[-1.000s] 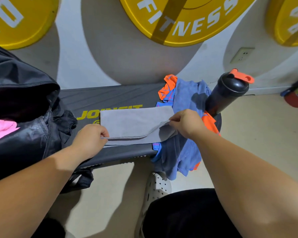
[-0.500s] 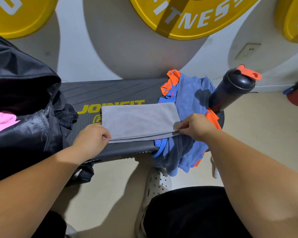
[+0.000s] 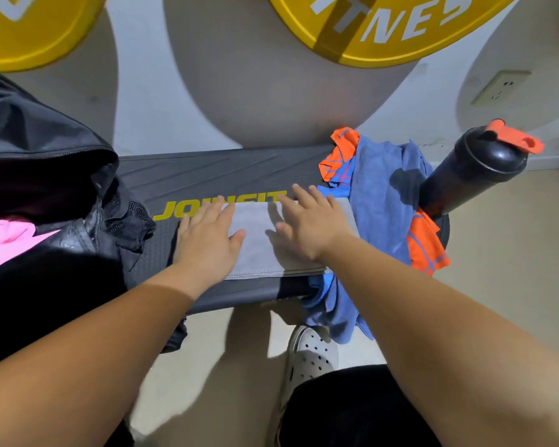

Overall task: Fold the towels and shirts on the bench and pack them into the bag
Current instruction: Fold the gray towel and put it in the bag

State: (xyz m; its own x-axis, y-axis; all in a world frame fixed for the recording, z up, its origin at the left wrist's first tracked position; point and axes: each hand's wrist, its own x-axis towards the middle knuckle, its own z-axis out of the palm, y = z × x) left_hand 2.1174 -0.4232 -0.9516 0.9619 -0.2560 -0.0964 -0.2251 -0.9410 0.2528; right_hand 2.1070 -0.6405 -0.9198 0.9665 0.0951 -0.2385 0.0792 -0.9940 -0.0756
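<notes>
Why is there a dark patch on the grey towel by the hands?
Head view: it is a shadow, cast by the right hand onto the grey towel; the left hand has slightly blurred fingertips.

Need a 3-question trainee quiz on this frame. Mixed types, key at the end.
1. True or false: the left hand and right hand both lie flat on the grey towel.
2. What stands just right of the unfolded clothes? A) bottle B) box C) helmet
3. Fill in: the pink cloth lies inside the ___.
Key: 1 true; 2 A; 3 bag.
</notes>
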